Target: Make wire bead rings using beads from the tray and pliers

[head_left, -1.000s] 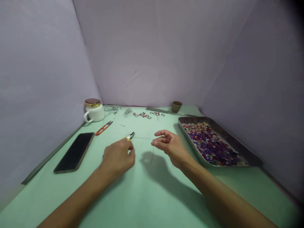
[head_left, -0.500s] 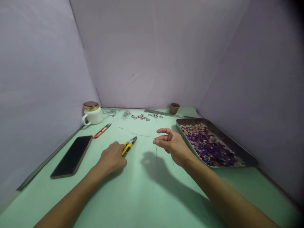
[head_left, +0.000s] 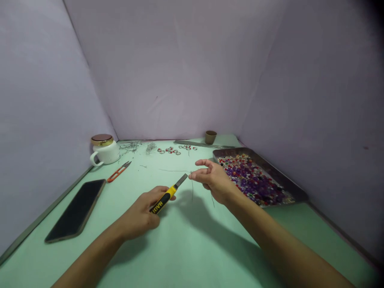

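My left hand [head_left: 145, 212] is wrapped round the handles of yellow-and-black pliers [head_left: 166, 197]. Their grey jaws point up and right, ending close to the fingertips of my right hand [head_left: 214, 180]. Between thumb and index finger, that hand pinches a thin metal wire [head_left: 174, 171]. One strand runs out to the left and others hang down below the fingers. A small loop seems to sit at the pinch, too fine to make out well. Whether the jaws touch the wire I cannot tell.
A tray of mixed beads [head_left: 295, 191] lies at right. On the left are a phone [head_left: 76, 212], orange thread snips [head_left: 118, 172] and a lidded white mug [head_left: 105, 152]. Farther back lie red-and-silver beaded pieces [head_left: 170, 150], wire scraps [head_left: 130, 146], long wires [head_left: 195, 143] and a brown cup [head_left: 210, 137].
My left hand has lifted the pliers off the table and brought their jaws right, up to my right fingertips. My right hand still pinches the wire. The whole view has shifted slightly.
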`<state>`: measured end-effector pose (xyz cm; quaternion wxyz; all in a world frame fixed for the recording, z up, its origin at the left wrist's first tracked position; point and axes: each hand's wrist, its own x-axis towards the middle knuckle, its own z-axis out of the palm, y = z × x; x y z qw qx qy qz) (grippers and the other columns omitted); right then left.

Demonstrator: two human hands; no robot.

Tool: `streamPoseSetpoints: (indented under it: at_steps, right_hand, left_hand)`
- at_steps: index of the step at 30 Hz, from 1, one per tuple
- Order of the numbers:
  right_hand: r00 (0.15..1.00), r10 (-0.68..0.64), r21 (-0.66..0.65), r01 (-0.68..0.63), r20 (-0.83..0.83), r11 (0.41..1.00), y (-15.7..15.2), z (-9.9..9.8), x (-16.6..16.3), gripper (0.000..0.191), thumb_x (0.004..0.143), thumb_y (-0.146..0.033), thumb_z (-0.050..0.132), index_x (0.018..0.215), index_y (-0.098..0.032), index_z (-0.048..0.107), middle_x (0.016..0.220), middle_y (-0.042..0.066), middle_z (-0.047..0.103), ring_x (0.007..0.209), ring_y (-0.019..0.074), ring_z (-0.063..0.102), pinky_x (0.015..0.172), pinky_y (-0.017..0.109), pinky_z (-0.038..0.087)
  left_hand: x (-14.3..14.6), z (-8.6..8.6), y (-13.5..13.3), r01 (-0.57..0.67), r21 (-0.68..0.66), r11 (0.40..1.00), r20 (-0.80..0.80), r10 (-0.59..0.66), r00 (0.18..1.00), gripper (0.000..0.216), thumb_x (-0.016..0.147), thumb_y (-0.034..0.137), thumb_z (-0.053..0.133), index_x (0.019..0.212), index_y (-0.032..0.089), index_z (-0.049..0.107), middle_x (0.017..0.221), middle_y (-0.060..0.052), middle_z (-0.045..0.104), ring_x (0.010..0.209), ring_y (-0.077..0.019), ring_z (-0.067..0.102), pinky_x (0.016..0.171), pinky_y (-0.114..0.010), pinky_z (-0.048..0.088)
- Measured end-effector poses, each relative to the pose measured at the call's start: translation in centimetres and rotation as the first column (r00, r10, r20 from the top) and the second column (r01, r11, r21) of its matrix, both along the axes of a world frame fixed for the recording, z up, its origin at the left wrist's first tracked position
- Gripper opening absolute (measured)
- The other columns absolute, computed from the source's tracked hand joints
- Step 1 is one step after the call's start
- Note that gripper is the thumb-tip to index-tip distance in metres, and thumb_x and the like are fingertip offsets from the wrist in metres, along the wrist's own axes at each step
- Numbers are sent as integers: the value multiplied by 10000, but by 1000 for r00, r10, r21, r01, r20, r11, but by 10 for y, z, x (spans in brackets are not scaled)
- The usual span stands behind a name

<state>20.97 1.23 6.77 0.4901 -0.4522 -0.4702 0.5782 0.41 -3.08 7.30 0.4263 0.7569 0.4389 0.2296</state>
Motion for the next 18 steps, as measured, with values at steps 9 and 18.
streamPoseSetpoints:
  at_steps: [9,18]
  right_hand:
    - [999,49,10,-49,-7,999,-2,1,0,405,548,-136,651,881,-191,428,562,-30,605,414,59,364,416,226,187]
    - [996,81,-23,-80,25,997,-5,2,-3,388,541,-99,625,848,-191,407,492,-57,567,449,76,433,436,220,207]
  left_hand:
    - [3,1,-5,-8,31,999,-58,10,998,546,457,39,329,931,205,545,1026,-12,468,930,-182,456,793,-275,372]
    - [5,-4,-6,7,134,991,-102,7,995,488,470,5,320,863,198,536,996,-13,460,902,-168,460,776,-270,370]
